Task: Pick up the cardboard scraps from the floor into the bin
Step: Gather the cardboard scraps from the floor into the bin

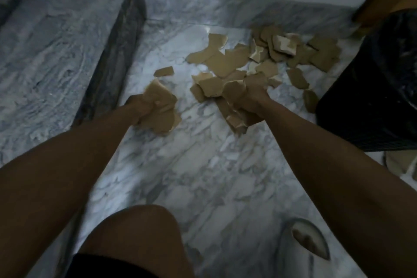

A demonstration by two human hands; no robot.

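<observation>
Gripping bunches of cardboard scraps, the left hand (142, 108) and right hand (250, 102) each clutch several pieces, likely to save trips. More loose scraps (228, 61) lie on the marble floor (203, 176), heaped near the black bin (379, 88) at right.

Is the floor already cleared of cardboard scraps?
No, a pile of cardboard scraps lies on the marble floor beside the black bin, while the left hand and right hand each grip a bunch.
</observation>
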